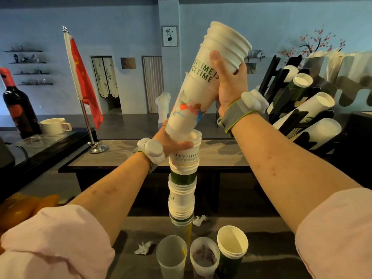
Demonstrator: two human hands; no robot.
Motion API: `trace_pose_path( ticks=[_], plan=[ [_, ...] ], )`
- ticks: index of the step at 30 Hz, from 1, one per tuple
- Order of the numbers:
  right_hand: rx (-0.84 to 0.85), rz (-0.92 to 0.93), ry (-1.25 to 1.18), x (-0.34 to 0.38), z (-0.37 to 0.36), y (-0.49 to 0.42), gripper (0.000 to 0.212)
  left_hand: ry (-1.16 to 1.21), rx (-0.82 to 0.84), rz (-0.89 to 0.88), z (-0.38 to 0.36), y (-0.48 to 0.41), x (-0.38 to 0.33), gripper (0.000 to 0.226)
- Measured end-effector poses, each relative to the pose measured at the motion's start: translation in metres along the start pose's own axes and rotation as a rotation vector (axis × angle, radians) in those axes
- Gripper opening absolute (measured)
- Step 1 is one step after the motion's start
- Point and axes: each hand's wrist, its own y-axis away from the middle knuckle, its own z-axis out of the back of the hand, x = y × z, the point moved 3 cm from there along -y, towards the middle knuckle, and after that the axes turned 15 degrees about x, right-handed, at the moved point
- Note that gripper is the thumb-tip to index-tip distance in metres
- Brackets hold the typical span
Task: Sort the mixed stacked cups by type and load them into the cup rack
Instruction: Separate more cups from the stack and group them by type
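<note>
The right hand [229, 85] grasps a tilted stack [201, 87] of nested cups near its upper end, thumb across the front and fingers curled behind. The top cups are white with green lettering, and the lowest one is frosted with a coloured print. The stack leans up and to the right, and its foot meets the mouth of the top cup of a tall tower [183, 188]. Whether it sits inside that cup or only touches the rim cannot be told. The left hand [171, 143] grips that top cup, thumb in front and fingers wrapped behind. Both wrists wear a band with a white pod [251, 101], and pink sleeves are pushed up the forearms. The tower stands upright on the bench [261, 248] and mixes white lettered cups, dark green ones and clear ones at the base. In front of it stand three openings in a row: a clear cup [171, 256], a frosted printed cup [204, 258] just beside it, and a short green stack [231, 250] with a white inside on the right. Two crumpled tissues [143, 247] lie near the tower's base. At the right, the black rack [271, 71] holds several slanted rows of cups [314, 105], mouths facing outward. Far left stand a wine bottle [19, 109], a mug [54, 125] and a red flag [84, 81] on a pole.
</note>
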Motion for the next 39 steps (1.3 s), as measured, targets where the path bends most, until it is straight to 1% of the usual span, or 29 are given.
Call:
trace_pose_path(
  ticks=[2, 3, 5, 7, 8, 9, 11, 12, 14, 16, 18, 19, 20, 22, 24, 25, 26, 27, 28, 30, 31, 33, 34, 36, 37, 39],
  plan=[
    [-0.033, -0.023, -0.035, -0.007, 0.006, 0.006, 0.076, -0.043, 0.003, -0.006, 0.004, 0.005, -0.001, 0.099],
    [-0.061, -0.044, -0.067, -0.010, 0.009, 0.009, 0.070, -0.062, 0.007, -0.019, 0.006, 0.009, -0.001, 0.098],
    [-0.109, -0.086, -0.125, -0.013, 0.013, 0.012, 0.051, -0.064, -0.014, -0.025, 0.011, 0.014, 0.001, 0.091],
    [-0.130, -0.092, -0.142, -0.014, 0.013, 0.012, 0.039, -0.009, -0.042, -0.011, 0.014, 0.020, 0.006, 0.080],
    [-0.142, -0.091, -0.142, -0.014, 0.013, 0.013, 0.040, 0.027, -0.041, -0.007, 0.014, 0.021, 0.009, 0.077],
    [-0.156, -0.093, -0.148, -0.014, 0.012, 0.014, 0.046, 0.042, -0.036, 0.000, 0.013, 0.022, 0.011, 0.074],
    [-0.177, -0.115, -0.182, -0.016, 0.011, 0.016, 0.066, 0.030, -0.021, 0.010, 0.008, 0.021, 0.013, 0.071],
    [-0.184, -0.126, -0.198, -0.016, 0.011, 0.017, 0.072, 0.020, -0.013, 0.033, 0.006, 0.020, 0.015, 0.071],
    [-0.181, -0.141, -0.220, -0.016, 0.013, 0.019, 0.078, -0.005, 0.001, 0.073, 0.004, 0.015, 0.020, 0.073],
    [-0.165, -0.156, -0.235, -0.016, 0.014, 0.022, 0.082, -0.092, 0.010, 0.131, 0.007, 0.009, 0.028, 0.072],
    [-0.139, -0.179, -0.242, -0.018, 0.013, 0.026, 0.083, -0.218, 0.029, 0.174, 0.012, 0.009, 0.030, 0.062],
    [-0.107, -0.201, -0.237, -0.020, 0.011, 0.029, 0.083, -0.227, 0.004, 0.169, 0.015, 0.012, 0.030, 0.054],
    [-0.067, -0.228, -0.223, -0.023, 0.009, 0.033, 0.083, -0.174, -0.040, 0.151, 0.019, 0.015, 0.032, 0.047],
    [0.030, -0.279, -0.160, -0.029, 0.003, 0.041, 0.078, 0.089, -0.164, 0.100, 0.029, 0.028, 0.031, 0.042],
    [0.130, -0.308, -0.095, -0.036, -0.006, 0.053, 0.065, 0.307, -0.274, 0.061, 0.039, 0.044, 0.025, 0.032],
    [0.182, -0.314, -0.079, -0.040, -0.013, 0.059, 0.054, 0.378, -0.270, 0.066, 0.041, 0.054, 0.018, 0.030],
    [0.226, -0.309, -0.074, -0.043, -0.018, 0.064, 0.043, 0.417, -0.224, 0.080, 0.041, 0.058, 0.012, 0.035],
    [0.277, -0.303, -0.081, -0.047, -0.028, 0.071, 0.035, 0.431, -0.171, 0.077, 0.041, 0.069, 0.003, 0.045],
    [0.316, -0.296, -0.082, -0.050, -0.037, 0.076, 0.033, 0.420, -0.108, 0.046, 0.040, 0.078, -0.003, 0.055],
    [0.368, -0.277, -0.078, -0.056, -0.059, 0.087, 0.042, 0.374, -0.008, -0.065, 0.039, 0.096, -0.011, 0.077],
    [0.382, -0.284, -0.076, -0.060, -0.070, 0.092, 0.049, 0.336, 0.003, -0.112, 0.039, 0.105, -0.011, 0.082],
    [0.388, -0.304, -0.054, -0.068, -0.081, 0.101, 0.055, 0.282, -0.009, -0.147, 0.036, 0.118, -0.005, 0.070],
    [0.400, -0.318, -0.051, -0.075, -0.090, 0.107, 0.055, 0.277, -0.026, -0.146, 0.036, 0.126, 0.002, 0.069],
    [0.415, -0.365, -0.042, -0.092, -0.101, 0.123, 0.054, 0.299, -0.035, -0.100, 0.038, 0.143, 0.025, 0.081],
    [0.413, -0.393, -0.026, -0.100, -0.106, 0.133, 0.051, 0.309, -0.029, -0.068, 0.037, 0.151, 0.040, 0.085],
    [0.410, -0.440, 0.007, -0.121, -0.114, 0.155, 0.034, 0.331, -0.046, 0.009, 0.033, 0.169, 0.071, 0.085]
  ],
)
